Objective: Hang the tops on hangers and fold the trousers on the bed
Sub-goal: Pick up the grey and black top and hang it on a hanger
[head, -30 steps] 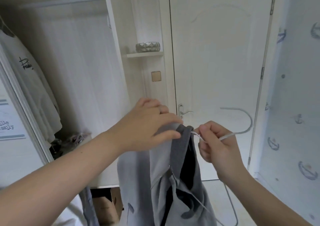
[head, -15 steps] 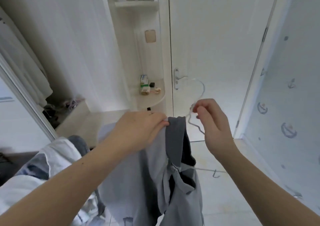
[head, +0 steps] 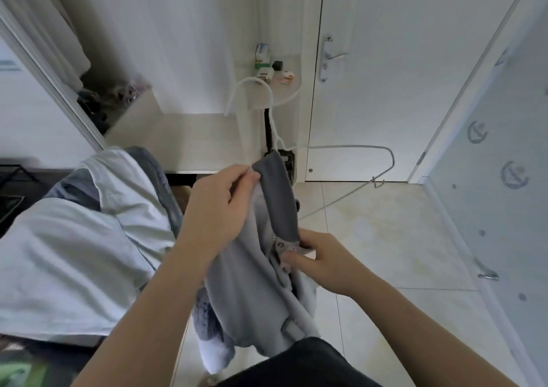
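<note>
Here we are in the middle of the hanging step, one top in play. The left hand (head: 219,208) is curled tight on the grey zip top (head: 255,283), thumb and fingers pinching the cloth right beside the darker collar (head: 277,197) and holding the garment up in front of the body. The right hand (head: 323,263), down at five o'clock from it, has a narrow pinch on the front edge right by the zip (head: 278,245).

The white hanger (head: 350,147) rises out of the collar. Its hook (head: 252,81) curls up at twelve o'clock, and one bare arm juts out to three o'clock, well clear of the fabric. The other arm is hidden, so it looks to be inside the top already, though that cannot be confirmed from here. Neither hand touches the hanger itself. It seems to be borne by the cloth bunched at the collar.

Off at nine o'clock lies a pale heap of clothes (head: 89,238), untouched, and whether trousers are among them is hard to say.

The next move, by my reading, is for the right hand to carry that open front edge up toward two o'clock and drape the shoulder over the bare arm. The left must keep the collar pinned or the hanger may tip and slide out
</note>
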Available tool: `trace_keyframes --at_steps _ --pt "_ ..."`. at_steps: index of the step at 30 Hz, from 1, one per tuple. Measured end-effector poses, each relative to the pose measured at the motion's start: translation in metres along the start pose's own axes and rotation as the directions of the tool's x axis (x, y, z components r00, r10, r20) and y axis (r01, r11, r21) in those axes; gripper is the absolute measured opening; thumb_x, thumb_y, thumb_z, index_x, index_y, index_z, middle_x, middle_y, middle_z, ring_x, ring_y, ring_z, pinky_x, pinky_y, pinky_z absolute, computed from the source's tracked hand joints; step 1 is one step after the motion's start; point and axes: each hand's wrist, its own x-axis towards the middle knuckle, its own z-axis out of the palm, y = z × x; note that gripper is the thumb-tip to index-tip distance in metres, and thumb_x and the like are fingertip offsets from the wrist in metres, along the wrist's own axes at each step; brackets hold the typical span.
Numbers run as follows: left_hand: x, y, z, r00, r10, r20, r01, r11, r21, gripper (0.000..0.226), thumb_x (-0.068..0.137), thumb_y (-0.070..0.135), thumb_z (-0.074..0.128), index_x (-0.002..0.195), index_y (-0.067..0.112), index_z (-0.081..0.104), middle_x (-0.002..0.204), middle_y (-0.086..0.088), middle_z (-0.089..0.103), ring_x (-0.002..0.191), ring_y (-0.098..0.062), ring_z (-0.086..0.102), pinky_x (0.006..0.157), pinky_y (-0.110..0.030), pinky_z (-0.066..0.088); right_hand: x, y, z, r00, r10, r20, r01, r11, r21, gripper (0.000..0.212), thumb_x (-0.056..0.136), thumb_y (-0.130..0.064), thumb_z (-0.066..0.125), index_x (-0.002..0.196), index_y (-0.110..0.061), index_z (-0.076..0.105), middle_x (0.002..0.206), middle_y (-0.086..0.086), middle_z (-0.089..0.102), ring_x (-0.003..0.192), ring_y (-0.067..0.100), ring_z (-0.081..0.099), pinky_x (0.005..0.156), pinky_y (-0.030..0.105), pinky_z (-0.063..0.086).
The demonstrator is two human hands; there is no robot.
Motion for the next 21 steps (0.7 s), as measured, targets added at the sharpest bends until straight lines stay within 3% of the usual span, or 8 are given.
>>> trace_keyframes --at_steps 2,4,6,8,11,14,17,21 --pt "-0.004 -0.003 -0.005 1.0 -0.015 0.002 0.015 1.0 -0.022 0.027 0.102 0.021 0.057 0.076 0.027 0.061 0.057 0.008 0.053 0.058 -0.014 0.052 0.054 -0.018 0.035 0.001 0.014 0.003 0.99 0.091 0.103 -0.074 0.984 -0.161 0.011 0.092 -0.04 0.064 0.087 -0.03 0.067 0.085 -0.012 0.069 0.088 0.001 0.061 0.095 0.034 0.045" --pt "-0.008 -0.006 -0.008 0.999 -0.022 0.035 0.022 1.0 -0.009 0.038 0.101 0.021 0.058 0.069 0.039 0.049 0.055 0.014 0.048 0.054 -0.008 0.047 0.054 -0.014 0.032 0.006 0.027 0.004 0.981 0.144 0.127 -0.093 0.935 -0.341 0.021 0.092 -0.044 0.063 0.074 -0.035 0.056 0.071 -0.015 0.057 0.085 -0.003 0.053 0.111 0.037 0.026" --pt "-0.015 -0.013 -0.011 0.997 -0.043 0.069 0.042 0.999 0.015 0.038 0.1 0.021 0.06 0.068 0.037 0.049 0.054 0.013 0.047 0.053 -0.008 0.045 0.053 -0.014 0.031 0.012 0.039 0.001 0.981 0.164 0.105 -0.088 0.856 -0.509 0.017 0.092 -0.047 0.061 0.082 -0.033 0.056 0.075 -0.014 0.053 0.096 0.004 0.052 0.117 0.04 0.007" --pt "-0.022 -0.022 -0.016 0.994 -0.067 0.081 0.065 0.998 0.025 0.033 0.1 0.021 0.06 0.07 0.032 0.055 0.054 0.009 0.047 0.052 -0.013 0.045 0.051 -0.016 0.03 0.015 0.049 -0.005 0.977 0.189 0.102 -0.102 0.828 -0.551 0.019 0.092 -0.042 0.062 0.095 -0.025 0.057 0.078 -0.013 0.055 0.092 0.013 0.054 0.119 0.04 0.012" --pt "-0.029 -0.034 -0.026 0.993 -0.076 0.095 0.075 0.997 0.018 0.029 0.1 0.021 0.06 0.073 0.032 0.059 0.054 0.006 0.05 0.053 -0.017 0.047 0.051 -0.018 0.031 0.014 0.062 -0.011 0.966 0.219 0.138 -0.098 0.805 -0.585 0.016 0.087 -0.036 0.064 0.087 -0.025 0.053 0.077 -0.008 0.062 0.084 0.018 0.053 0.108 0.041 0.026" --pt "-0.034 -0.039 -0.03 0.987 -0.079 0.137 0.079 0.997 0.01 0.023 0.1 0.023 0.061 0.077 0.025 0.065 0.059 -0.002 0.057 0.057 -0.019 0.053 0.052 -0.026 0.039 0.013 0.071 -0.012 0.959 0.221 0.177 -0.011 0.656 -0.755 0.018 0.087 -0.04 0.056 0.085 -0.024 0.062 0.085 -0.007 0.066 0.102 0.019 0.05 0.109 0.044 0.019" --pt "-0.04 -0.043 -0.032 0.981 -0.103 0.163 0.098 0.995 0.035 0.02 0.1 0.026 0.06 0.086 0.018 0.072 0.067 -0.01 0.065 0.064 -0.028 0.059 0.061 -0.039 0.043 0.014 0.075 -0.015 0.971 0.165 0.173 0.057 0.543 -0.838 0.023 0.089 -0.046 0.051 0.092 -0.032 0.069 0.102 -0.018 0.063 0.127 0.018 0.041 0.115 0.059 0.001" --pt "-0.044 -0.058 -0.051 0.982 -0.104 0.159 0.098 0.994 0.044 0.024 0.098 0.034 0.059 0.084 0.02 0.071 0.064 -0.004 0.063 0.062 -0.022 0.057 0.058 -0.029 0.042 0.013 0.078 -0.038 0.997 0.064 0.045 0.0 0.568 -0.823 0.019 0.093 -0.054 0.055 0.097 -0.039 0.065 0.117 -0.028 0.058 0.144 0.014 0.029 0.116 0.061 -0.012"
